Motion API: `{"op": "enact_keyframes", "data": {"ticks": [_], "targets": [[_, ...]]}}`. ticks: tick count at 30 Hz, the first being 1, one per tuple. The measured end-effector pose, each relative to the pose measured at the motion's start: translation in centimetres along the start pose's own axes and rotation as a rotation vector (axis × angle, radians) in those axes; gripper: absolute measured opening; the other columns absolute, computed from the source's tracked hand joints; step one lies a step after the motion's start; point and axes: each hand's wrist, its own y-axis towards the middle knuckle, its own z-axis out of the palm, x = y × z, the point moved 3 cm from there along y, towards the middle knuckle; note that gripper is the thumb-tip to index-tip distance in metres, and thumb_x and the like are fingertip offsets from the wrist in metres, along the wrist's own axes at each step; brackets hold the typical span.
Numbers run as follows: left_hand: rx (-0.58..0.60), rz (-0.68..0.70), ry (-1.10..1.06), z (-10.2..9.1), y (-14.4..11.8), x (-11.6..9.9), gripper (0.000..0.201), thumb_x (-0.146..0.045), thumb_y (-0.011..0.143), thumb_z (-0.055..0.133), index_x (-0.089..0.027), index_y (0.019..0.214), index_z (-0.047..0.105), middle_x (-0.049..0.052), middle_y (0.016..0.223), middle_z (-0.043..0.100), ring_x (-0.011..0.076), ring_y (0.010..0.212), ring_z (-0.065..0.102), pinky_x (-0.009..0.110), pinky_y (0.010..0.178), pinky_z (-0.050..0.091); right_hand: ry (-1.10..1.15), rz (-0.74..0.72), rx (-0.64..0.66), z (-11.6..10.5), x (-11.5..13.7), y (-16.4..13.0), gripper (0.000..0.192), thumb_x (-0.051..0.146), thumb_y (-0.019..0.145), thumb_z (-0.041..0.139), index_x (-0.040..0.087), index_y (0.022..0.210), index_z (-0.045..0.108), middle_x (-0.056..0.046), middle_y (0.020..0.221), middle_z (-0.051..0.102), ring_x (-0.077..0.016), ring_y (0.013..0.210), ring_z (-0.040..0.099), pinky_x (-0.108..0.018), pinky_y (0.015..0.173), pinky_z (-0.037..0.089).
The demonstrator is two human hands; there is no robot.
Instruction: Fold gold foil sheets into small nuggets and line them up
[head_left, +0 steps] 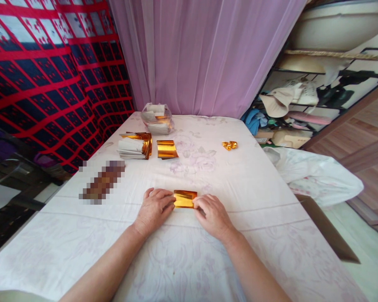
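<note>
A small sheet of shiny gold foil paper [185,199] lies in front of me, slightly curved, at the middle of the table. At its left edge, my left hand [156,209] has its fingers curled together against the sheet. My right hand [213,217] pinches the right edge between thumb and fingers. Farther off stand a thick stack of gold and grey foil sheets [134,149] and a smaller pile of gold sheets [166,149]. Two or so folded gold pieces [229,145] rest at the far right.
A clear plastic bag of foil sheets [157,119] sits at the table's far end. To the left is a blurred-out brown object [103,182]. A flowered cloth [189,260] covers the table. Shelves [302,100] and a white plastic bag [324,174] are on the right.
</note>
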Motion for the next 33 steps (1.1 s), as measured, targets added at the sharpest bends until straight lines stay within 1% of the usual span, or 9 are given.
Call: {"op": "enact_keyframes", "data": {"ticks": [4, 9, 14, 19, 22, 25, 29, 33], "targets": [[-0.006, 0.019, 0.002, 0.0, 0.0, 0.0, 0.025, -0.023, 0.087, 0.061, -0.028, 0.111, 0.067, 0.004, 0.114, 0.069, 0.0232, 0.105, 0.061, 0.049, 0.099, 0.032, 0.005, 0.004, -0.003, -0.1, -0.4, -0.3, 0.016, 0.006, 0.077, 0.056, 0.022, 0.077, 0.052, -0.001, 0.082, 0.069, -0.018, 0.079, 0.063, -0.03, 0.075, 0.043], [0.004, 0.079, 0.011, -0.1, 0.0, -0.3, 0.024, -0.021, 0.089, 0.054, -0.028, 0.106, 0.069, 0.006, 0.117, 0.067, 0.0232, 0.107, 0.059, 0.05, 0.098, 0.034, -0.025, 0.021, -0.023, -0.1, -0.9, -0.5, 0.009, 0.014, 0.083, 0.053, 0.022, 0.082, 0.051, -0.001, 0.079, 0.068, -0.0174, 0.074, 0.064, -0.028, 0.072, 0.044], [0.019, 0.054, -0.003, -0.1, 0.2, -0.1, 0.023, -0.028, 0.084, 0.063, -0.028, 0.106, 0.07, 0.007, 0.127, 0.06, 0.0271, 0.115, 0.054, 0.049, 0.098, 0.037, 0.008, 0.064, -0.078, 0.1, -1.3, -0.7, 0.004, 0.02, 0.087, 0.049, 0.022, 0.086, 0.051, -0.001, 0.077, 0.068, -0.0163, 0.07, 0.065, -0.025, 0.066, 0.044], [0.025, 0.03, -0.043, 0.1, 0.5, 0.2, 0.019, -0.029, 0.086, 0.063, -0.029, 0.103, 0.071, 0.006, 0.124, 0.061, 0.027, 0.113, 0.055, 0.047, 0.095, 0.04, 0.107, 0.159, -0.097, 0.3, -1.7, -0.7, 0.007, 0.027, 0.089, 0.046, 0.023, 0.085, 0.051, -0.001, 0.077, 0.068, -0.0156, 0.07, 0.065, -0.024, 0.065, 0.045], [-0.006, 0.041, -0.074, 0.1, 0.7, 0.2, 0.018, -0.032, 0.09, 0.058, -0.029, 0.101, 0.072, 0.006, 0.121, 0.064, 0.0257, 0.111, 0.056, 0.047, 0.096, 0.039, 0.159, 0.212, -0.104, 0.2, -1.8, -0.7, 0.009, 0.03, 0.088, 0.046, 0.024, 0.084, 0.05, 0.0, 0.075, 0.067, -0.0152, 0.068, 0.064, -0.023, 0.063, 0.045], [-0.05, 0.051, -0.121, 0.0, 1.0, 0.2, 0.02, -0.032, 0.094, 0.052, -0.026, 0.098, 0.071, 0.006, 0.118, 0.066, 0.0248, 0.11, 0.058, 0.046, 0.095, 0.038, 0.206, 0.23, -0.119, -0.1, -1.7, -0.6, 0.009, 0.031, 0.087, 0.046, 0.024, 0.083, 0.05, 0.001, 0.072, 0.064, -0.0143, 0.066, 0.063, -0.022, 0.062, 0.044], [-0.11, 0.03, -0.204, -0.2, 1.7, -0.2, 0.025, -0.033, 0.097, 0.045, -0.023, 0.097, 0.068, 0.007, 0.113, 0.07, 0.0232, 0.108, 0.06, 0.044, 0.095, 0.039, 0.261, 0.219, -0.098, -0.4, -1.2, -0.4, 0.009, 0.031, 0.085, 0.048, 0.023, 0.081, 0.049, 0.003, 0.068, 0.059, -0.0128, 0.064, 0.06, -0.021, 0.062, 0.044], [-0.16, -0.037, -0.285, -0.5, 2.4, -0.8, 0.026, -0.034, 0.098, 0.041, -0.023, 0.101, 0.064, 0.004, 0.101, 0.072, 0.0205, 0.102, 0.063, 0.045, 0.103, 0.033, 0.305, 0.183, -0.046, -0.5, -0.7, -0.3, 0.007, 0.028, 0.083, 0.05, 0.022, 0.08, 0.05, 0.002, 0.07, 0.061, -0.0134, 0.066, 0.061, -0.022, 0.064, 0.045]]}}
